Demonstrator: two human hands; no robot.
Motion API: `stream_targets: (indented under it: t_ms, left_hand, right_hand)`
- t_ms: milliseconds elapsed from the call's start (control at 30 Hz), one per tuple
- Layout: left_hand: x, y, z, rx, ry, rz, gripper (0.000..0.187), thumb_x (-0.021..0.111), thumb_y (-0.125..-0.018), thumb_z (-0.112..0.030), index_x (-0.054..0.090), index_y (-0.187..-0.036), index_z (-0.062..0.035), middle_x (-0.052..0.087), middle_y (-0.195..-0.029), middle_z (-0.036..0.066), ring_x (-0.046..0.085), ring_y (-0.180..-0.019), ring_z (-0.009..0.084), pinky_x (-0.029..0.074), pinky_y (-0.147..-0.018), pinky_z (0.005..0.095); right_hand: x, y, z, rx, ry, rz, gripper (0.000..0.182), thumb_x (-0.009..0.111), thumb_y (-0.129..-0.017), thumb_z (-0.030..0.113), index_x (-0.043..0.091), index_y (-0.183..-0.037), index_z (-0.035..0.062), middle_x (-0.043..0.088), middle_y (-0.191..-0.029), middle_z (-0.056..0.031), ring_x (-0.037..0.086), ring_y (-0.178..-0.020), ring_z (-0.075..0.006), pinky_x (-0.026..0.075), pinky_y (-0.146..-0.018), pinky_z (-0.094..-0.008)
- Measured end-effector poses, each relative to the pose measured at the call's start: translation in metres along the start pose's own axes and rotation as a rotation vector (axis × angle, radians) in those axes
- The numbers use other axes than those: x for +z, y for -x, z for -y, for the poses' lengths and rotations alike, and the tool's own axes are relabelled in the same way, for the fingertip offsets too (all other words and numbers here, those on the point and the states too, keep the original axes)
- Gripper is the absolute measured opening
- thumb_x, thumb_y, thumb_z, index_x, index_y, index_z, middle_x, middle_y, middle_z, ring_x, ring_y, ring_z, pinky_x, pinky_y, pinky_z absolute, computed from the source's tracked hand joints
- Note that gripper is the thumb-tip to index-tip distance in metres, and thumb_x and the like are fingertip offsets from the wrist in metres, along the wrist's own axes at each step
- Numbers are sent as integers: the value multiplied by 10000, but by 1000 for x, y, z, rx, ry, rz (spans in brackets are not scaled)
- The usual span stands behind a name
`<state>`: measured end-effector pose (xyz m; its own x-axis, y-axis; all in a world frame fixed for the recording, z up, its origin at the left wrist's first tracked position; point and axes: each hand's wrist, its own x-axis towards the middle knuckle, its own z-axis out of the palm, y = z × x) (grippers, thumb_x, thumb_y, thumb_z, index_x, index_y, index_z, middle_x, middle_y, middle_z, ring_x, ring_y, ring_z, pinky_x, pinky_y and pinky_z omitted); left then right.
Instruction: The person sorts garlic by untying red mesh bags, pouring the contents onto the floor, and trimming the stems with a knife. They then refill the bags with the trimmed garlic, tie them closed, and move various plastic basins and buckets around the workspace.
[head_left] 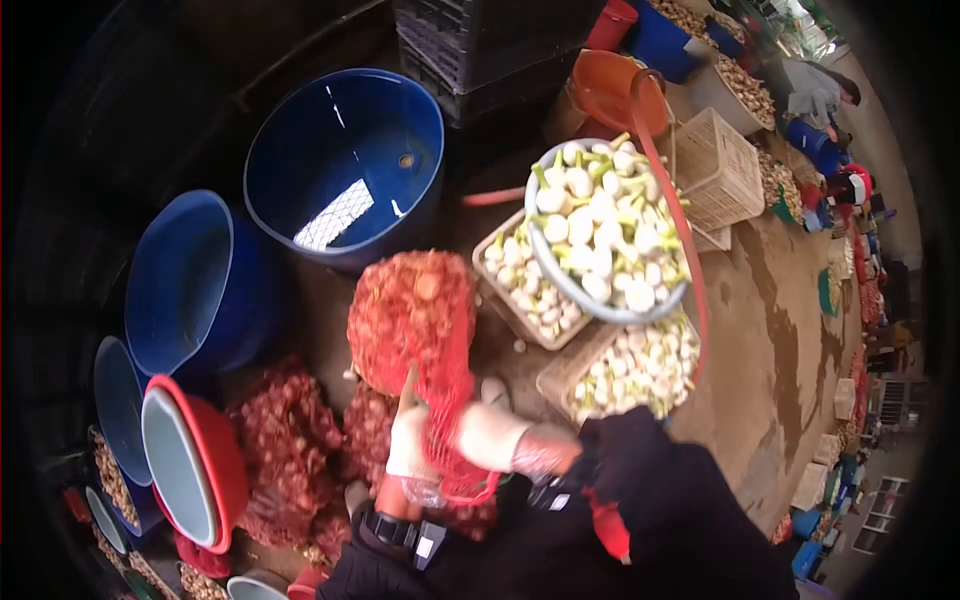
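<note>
A red mesh sack [412, 315], filled with pale bulbs, stands in front of me with its loose netting drawn toward my body. My left hand [408, 445], in a light glove, is closed at the netting, one finger pointing forward against the sack. From the right, my gloved right hand [490, 437] is closed on the gathered mesh; its fingers are partly hidden and somewhat blurred. Loose red netting hangs between both wrists. More filled mesh sacks [285, 450] lie to the left, and another sack [368, 425] sits just behind my left hand.
A blue tub [265, 150] with water stands ahead, and a second blue tub [150, 300] tilts at left. Red and grey basins [240, 470] lean nearby. On the right, a grey basin [545, 262] of peeled white bulbs rests over crates [555, 385]. Dark crates [490, 40] are stacked ahead.
</note>
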<state>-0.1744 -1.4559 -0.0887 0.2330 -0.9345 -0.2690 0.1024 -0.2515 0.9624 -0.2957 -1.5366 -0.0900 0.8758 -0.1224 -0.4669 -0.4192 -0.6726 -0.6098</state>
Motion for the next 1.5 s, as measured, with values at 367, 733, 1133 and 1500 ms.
stream_targets:
  t_ms: [367, 733, 1133, 1500]
  left_hand:
    - [13, -82, 104, -442, 701, -426, 310, 518, -905, -122, 561, -1188, -5, 629, -1114, 112, 610, -1005, 214, 486, -875, 345]
    - [-36, -62, 121, -804, 515, -756, 242, 606, -875, -280, 612, -995, -70, 600, -790, 23, 583, -699, 146, 478, -580, 310]
    - [9, -102, 77, -718, 254, -517, 422, 627, -811, -91, 505, -1175, 84, 658, -928, 137, 641, -830, 203, 513, -709, 324]
    - [79, -74, 55, -528, 223, -55, 548, 616, -855, -202, 382, -1313, -12, 643, -954, 171, 640, -869, 299, 505, -766, 394]
  right_hand:
    - [185, -141, -180, 9, -765, -360, 250, 447, -888, 97, 682, -972, 87, 676, -881, -138, 653, -852, -296, 508, -765, -408]
    - [7, -54, -174, 282, -696, -36, 366, 533, -842, 274, 571, -1119, 38, 632, -975, -229, 601, -937, -393, 481, -852, -424]
    - [-71, -42, -193, 661, -1077, 28, 516, 544, -885, 493, 638, -1003, -1, 672, -937, -126, 631, -825, -232, 480, -783, -325]
    - [-12, -115, -193, 604, -835, 441, 232, 632, -755, 230, 662, -767, 0, 648, -661, -114, 617, -581, -202, 462, -547, -330]
